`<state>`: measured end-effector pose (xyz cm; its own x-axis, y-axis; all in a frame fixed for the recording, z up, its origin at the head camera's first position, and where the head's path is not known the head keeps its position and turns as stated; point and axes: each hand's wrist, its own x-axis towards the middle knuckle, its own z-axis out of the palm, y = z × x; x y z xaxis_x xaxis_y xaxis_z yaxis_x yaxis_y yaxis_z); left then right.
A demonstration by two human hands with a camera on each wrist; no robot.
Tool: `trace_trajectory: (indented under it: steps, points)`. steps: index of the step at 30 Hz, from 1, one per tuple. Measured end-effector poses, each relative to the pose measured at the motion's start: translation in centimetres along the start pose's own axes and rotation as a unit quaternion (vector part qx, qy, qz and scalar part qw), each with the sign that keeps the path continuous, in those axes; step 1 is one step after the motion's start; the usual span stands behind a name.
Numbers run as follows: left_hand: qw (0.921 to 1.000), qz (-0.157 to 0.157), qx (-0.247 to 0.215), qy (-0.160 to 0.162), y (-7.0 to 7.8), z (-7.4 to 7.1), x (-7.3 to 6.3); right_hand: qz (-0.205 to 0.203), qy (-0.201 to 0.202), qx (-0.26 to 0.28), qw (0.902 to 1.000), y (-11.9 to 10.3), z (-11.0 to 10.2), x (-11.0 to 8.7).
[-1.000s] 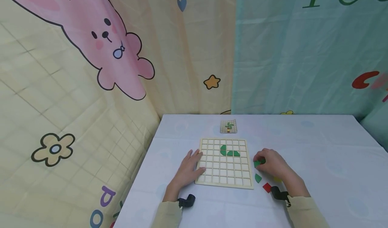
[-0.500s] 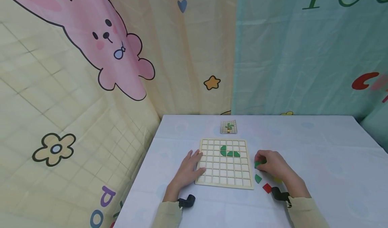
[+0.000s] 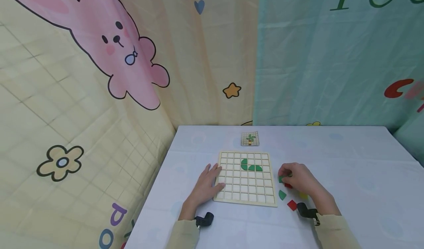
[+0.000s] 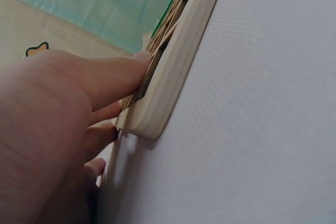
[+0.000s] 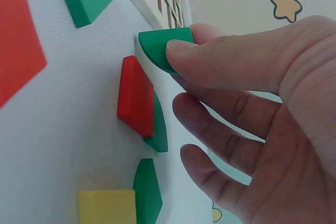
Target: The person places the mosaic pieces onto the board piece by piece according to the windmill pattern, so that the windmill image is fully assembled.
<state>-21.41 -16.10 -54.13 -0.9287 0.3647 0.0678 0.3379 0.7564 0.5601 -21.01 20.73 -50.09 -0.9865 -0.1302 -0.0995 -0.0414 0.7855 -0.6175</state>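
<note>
My left hand (image 3: 204,185) rests over the left edge of a pale wooden grid board (image 3: 245,203), its fingers spread and fairly straight. In the left wrist view the thumb lies on the grid near a rounded corner. Right of the board, my right hand (image 3: 303,179) pinches a green quarter-circle block (image 5: 157,45) between thumb and index finger, the other fingers loosely bent. Below it in the right wrist view are a red block (image 5: 134,98), partly covering a green piece (image 5: 160,129), and a yellow block (image 5: 106,208) beside another green piece (image 5: 148,190). Green pieces (image 3: 244,164) sit in upper cells of the board.
A small patterned card (image 3: 250,139) with a green flower-like design lies behind the board. A loose green piece (image 3: 282,195) and a red square (image 3: 292,205) lie near the board's lower right. Printed curtains (image 3: 212,57) hang behind the white-covered table (image 3: 371,190).
My right hand has shifted slightly right and turned a little, and a red block now shows beneath its fingers. The left hand and the board have stayed in place.
</note>
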Motion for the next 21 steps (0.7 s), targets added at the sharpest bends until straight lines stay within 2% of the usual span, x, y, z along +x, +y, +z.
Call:
trace_trajectory:
  steps: [16,21]
  points:
    - [0.9998,-0.014,0.011,-0.004,-0.1,0.3,0.2,-0.004,0.003,0.012,0.9999,-0.9,-0.1,0.6]
    - [0.9999,-0.01,0.005,0.001,-0.1,0.2,0.2,-0.01,0.01,0.016,0.9998,-1.5,-0.2,1.0]
